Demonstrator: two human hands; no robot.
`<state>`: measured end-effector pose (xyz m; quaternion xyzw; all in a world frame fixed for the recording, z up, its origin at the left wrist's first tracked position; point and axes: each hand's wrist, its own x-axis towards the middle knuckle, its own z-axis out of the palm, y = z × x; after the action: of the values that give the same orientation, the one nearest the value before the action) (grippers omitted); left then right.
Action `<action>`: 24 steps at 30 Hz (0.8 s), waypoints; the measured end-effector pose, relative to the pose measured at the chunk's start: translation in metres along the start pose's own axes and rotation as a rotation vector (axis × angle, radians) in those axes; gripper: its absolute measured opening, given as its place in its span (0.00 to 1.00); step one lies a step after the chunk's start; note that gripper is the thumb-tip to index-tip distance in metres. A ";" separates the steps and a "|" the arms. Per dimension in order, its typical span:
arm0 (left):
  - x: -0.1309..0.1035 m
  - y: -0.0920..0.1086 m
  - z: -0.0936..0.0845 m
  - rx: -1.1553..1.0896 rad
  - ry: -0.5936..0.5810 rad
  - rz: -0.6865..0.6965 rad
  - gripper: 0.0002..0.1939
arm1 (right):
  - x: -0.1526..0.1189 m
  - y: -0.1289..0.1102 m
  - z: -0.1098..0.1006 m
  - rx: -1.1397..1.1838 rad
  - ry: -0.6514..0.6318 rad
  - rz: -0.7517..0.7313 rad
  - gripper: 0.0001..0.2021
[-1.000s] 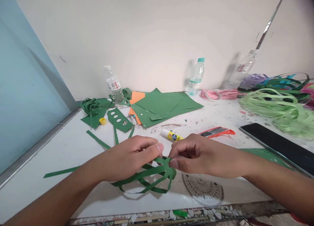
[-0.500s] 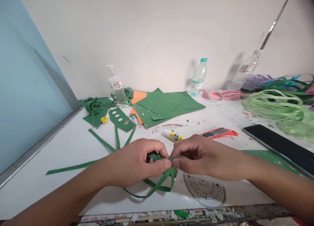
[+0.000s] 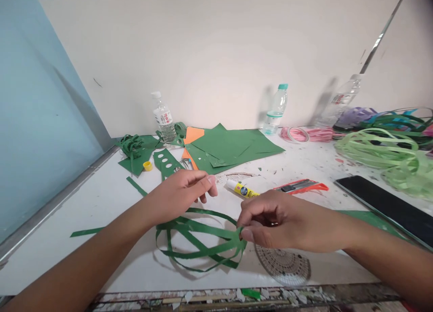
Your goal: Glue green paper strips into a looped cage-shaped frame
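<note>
In the head view, my right hand (image 3: 284, 219) pinches the gathered end of several green paper strips (image 3: 206, 233) between thumb and fingers. The strips curve to the left in loose loops over the white table. My left hand (image 3: 186, 190) hovers above and behind the loops, its fingers loosely bent and apart, with nothing seen in them. Loose strip ends (image 3: 88, 231) stick out on the far side of my left forearm. A clear protractor (image 3: 284, 262) lies beneath and in front of my right hand.
Behind the hands lie a glue stick (image 3: 241, 188), a red cutter (image 3: 302, 185), a yellow cap (image 3: 147, 166) and green paper sheets (image 3: 237, 147). A phone (image 3: 385, 203) and pale green strips (image 3: 375, 145) are on the right. Bottles (image 3: 165, 122) stand along the back wall.
My left hand has let go of the strips beside my right hand and moved up and left. The loops now spread wider, while my right hand keeps its pinch.
</note>
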<state>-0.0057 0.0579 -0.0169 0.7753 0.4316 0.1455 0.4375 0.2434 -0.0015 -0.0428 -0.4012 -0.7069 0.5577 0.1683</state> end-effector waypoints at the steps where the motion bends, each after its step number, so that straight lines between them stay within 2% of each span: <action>1: 0.001 -0.001 -0.001 0.010 0.011 -0.004 0.24 | -0.001 0.001 0.000 0.011 -0.016 -0.007 0.14; 6: 0.004 -0.005 -0.001 0.178 0.057 -0.045 0.21 | -0.002 0.003 0.001 0.041 -0.051 -0.019 0.15; 10: 0.005 -0.009 -0.005 0.490 0.193 -0.070 0.19 | -0.004 0.003 0.001 0.058 -0.091 -0.015 0.14; 13: 0.004 -0.010 -0.013 0.590 0.251 -0.114 0.18 | -0.005 0.004 0.000 0.013 -0.138 -0.021 0.14; 20: -0.008 -0.012 -0.034 0.683 0.196 -0.323 0.18 | -0.006 0.001 -0.002 -0.076 -0.222 -0.024 0.11; 24: -0.013 -0.015 -0.052 0.672 0.124 -0.383 0.19 | -0.005 0.000 -0.002 -0.072 -0.252 0.011 0.09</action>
<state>-0.0525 0.0797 0.0030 0.7704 0.6179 -0.0418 0.1516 0.2479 -0.0045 -0.0414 -0.3377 -0.7397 0.5790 0.0607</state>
